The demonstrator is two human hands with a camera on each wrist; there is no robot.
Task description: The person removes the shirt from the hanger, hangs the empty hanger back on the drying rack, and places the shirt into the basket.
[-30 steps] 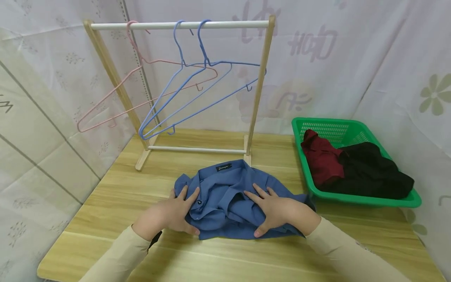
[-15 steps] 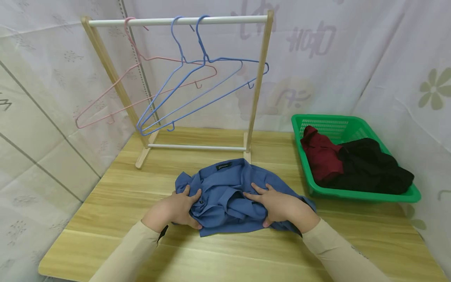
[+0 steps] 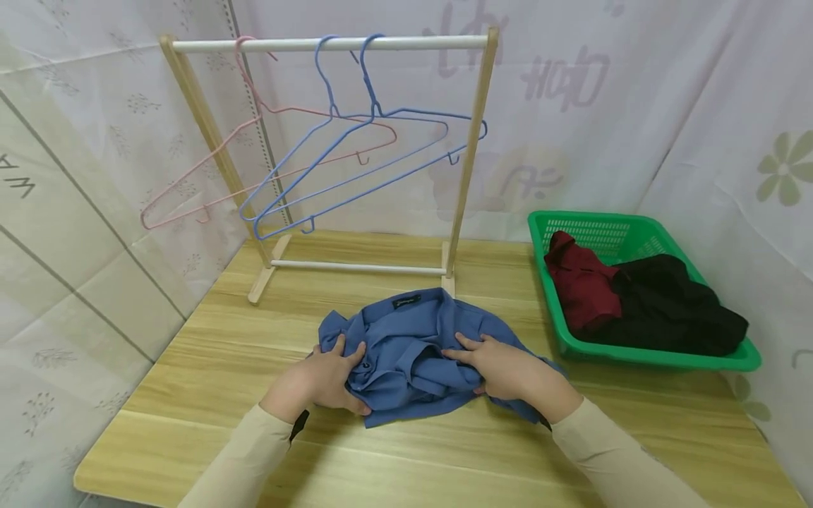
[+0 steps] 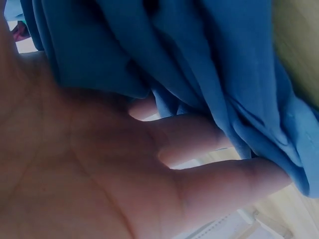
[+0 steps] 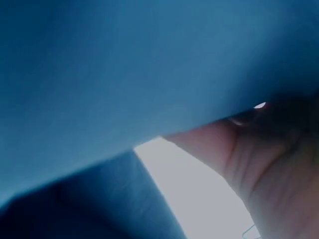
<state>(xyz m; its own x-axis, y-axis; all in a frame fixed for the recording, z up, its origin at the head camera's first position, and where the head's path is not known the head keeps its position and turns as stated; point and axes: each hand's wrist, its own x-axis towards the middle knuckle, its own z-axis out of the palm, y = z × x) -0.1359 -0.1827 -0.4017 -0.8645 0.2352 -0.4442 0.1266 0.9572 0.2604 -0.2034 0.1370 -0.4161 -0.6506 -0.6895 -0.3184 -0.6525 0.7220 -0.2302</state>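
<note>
Both hands grip blue shirt mid-table

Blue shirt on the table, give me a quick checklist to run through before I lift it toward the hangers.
1. Left hand grips the blue shirt: ok, thumb and fingers bunch the cloth.
2. Right hand grips the shirt: ok, thumb tucked under the fabric, fingers on top.
3. Shirt clear of the green basket: ok, a strip of wooden table shows between them.
4. A free hanger on the rack: ok, the pink hanger and two blue hangers hang bare.
5. Shirt buttons undone: cannot tell, the cloth is crumpled.
6. Collar facing the rack: ok, the label lies on the far side.
</note>
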